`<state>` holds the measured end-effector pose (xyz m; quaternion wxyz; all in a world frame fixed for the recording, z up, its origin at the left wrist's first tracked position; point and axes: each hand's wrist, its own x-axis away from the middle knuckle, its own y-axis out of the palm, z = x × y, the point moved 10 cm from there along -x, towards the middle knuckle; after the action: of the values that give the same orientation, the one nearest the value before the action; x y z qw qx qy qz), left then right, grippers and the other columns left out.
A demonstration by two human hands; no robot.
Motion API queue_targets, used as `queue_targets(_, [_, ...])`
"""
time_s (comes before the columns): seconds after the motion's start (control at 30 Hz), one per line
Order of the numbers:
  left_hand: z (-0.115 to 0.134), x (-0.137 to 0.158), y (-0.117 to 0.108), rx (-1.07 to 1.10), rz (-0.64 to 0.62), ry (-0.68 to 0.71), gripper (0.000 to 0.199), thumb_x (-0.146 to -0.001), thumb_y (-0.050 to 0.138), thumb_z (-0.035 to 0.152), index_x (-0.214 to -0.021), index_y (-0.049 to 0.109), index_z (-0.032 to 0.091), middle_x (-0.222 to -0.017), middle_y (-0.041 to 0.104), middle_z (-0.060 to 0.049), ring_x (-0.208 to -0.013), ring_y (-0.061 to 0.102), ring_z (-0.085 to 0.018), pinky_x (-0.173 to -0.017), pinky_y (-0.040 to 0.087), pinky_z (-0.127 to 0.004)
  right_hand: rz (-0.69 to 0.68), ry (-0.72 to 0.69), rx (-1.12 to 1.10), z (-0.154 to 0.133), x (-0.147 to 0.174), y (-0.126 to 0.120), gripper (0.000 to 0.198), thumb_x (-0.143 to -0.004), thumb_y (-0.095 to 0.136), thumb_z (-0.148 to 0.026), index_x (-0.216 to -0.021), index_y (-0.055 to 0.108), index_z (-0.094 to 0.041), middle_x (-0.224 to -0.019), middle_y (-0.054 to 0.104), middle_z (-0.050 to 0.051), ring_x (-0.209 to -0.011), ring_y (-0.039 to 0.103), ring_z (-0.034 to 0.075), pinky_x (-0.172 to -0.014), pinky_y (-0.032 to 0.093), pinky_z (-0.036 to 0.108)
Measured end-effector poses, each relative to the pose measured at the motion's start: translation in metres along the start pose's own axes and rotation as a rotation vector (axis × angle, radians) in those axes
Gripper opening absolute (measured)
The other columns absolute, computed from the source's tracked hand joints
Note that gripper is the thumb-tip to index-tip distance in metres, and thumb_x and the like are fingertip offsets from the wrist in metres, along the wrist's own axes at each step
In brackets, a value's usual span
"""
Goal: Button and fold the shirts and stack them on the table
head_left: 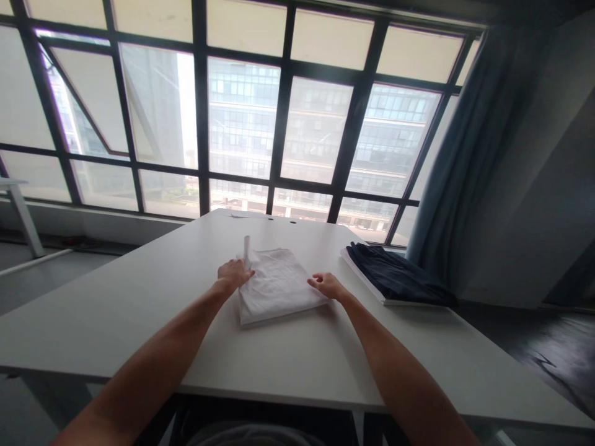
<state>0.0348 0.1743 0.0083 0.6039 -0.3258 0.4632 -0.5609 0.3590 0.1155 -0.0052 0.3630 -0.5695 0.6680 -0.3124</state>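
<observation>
A folded piece of white cloth (283, 288), lightly creased on top, lies on the white table in front of me. At its far left corner a narrow strip of the fabric stands upright. My left hand (233, 274) is closed on the left edge, its thumb lying over the fabric. On the opposite side, my right hand (328, 285) has its fingers curled in a pinch at the right edge; its lower fingers are mostly hidden. Which garment the cloth is, if any, I cannot tell.
To the right, a dark navy folded cloth (395, 272) rests over white material (367, 279) near the table's right edge. The white table (153, 297) reaches toward large black-framed windows (274, 124). A blue-grey curtain (465, 155) hangs at right, and another table's leg (25, 220) stands at left.
</observation>
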Motion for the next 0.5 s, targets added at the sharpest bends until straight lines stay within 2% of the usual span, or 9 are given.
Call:
queue_targets(0.07, [0.004, 0.002, -0.012, -0.073, 0.064, 0.009, 0.039, -0.085, 0.061, 0.046, -0.106, 0.066, 0.014, -0.114, 0.069, -0.020, -0.110, 0.065, -0.035, -0.092, 0.049, -0.044, -0.034, 0.007, -0.043, -0.003, -0.002, 0.013, 0.037, -0.082, 0.068, -0.035, -0.108, 0.074, -0.009, -0.097, 0.075, 0.012, -0.088, 0.070, 0.023, -0.079, 0.051, 0.027])
queue_targets(0.2, [-0.012, -0.002, -0.023, 0.101, 0.157, -0.042, 0.027, -0.087, 0.058, 0.034, -0.103, 0.070, 0.015, -0.111, 0.071, -0.019, -0.109, 0.065, -0.034, -0.093, 0.049, -0.042, 0.005, -0.025, -0.070, -0.023, -0.002, 0.028, 0.031, -0.081, 0.067, -0.025, -0.108, 0.073, -0.010, -0.093, 0.075, 0.009, -0.084, 0.068, 0.020, -0.076, 0.049, 0.025])
queue_targets(0.3, [-0.024, -0.007, -0.023, 0.201, 0.188, -0.059, 0.027, -0.089, 0.055, 0.034, -0.098, 0.071, 0.014, -0.105, 0.072, -0.018, -0.106, 0.066, -0.034, -0.090, 0.050, -0.041, 0.073, -0.039, -0.088, -0.034, -0.001, 0.031, 0.029, -0.084, 0.062, -0.023, -0.108, 0.071, -0.012, -0.094, 0.074, 0.010, -0.083, 0.067, 0.019, -0.078, 0.049, 0.026])
queue_targets(0.4, [-0.018, -0.010, -0.029, 0.327, 0.243, -0.029, 0.030, -0.092, 0.049, 0.036, -0.095, 0.069, 0.014, -0.097, 0.074, -0.015, -0.097, 0.068, -0.030, -0.084, 0.051, -0.038, 0.153, -0.027, -0.098, -0.037, -0.003, 0.027, 0.027, -0.088, 0.055, -0.026, -0.108, 0.069, -0.014, -0.094, 0.073, 0.010, -0.086, 0.066, 0.020, -0.082, 0.048, 0.028])
queue_targets(0.5, [0.003, -0.009, -0.046, 0.467, 0.300, 0.030, 0.037, -0.096, 0.042, 0.039, -0.104, 0.067, 0.013, -0.094, 0.073, -0.010, -0.087, 0.068, -0.024, -0.077, 0.053, -0.031, 0.273, -0.051, -0.193, -0.038, -0.007, 0.004, 0.037, -0.093, 0.046, -0.035, -0.117, 0.065, -0.015, -0.102, 0.071, 0.012, -0.091, 0.066, 0.023, -0.083, 0.049, 0.032])
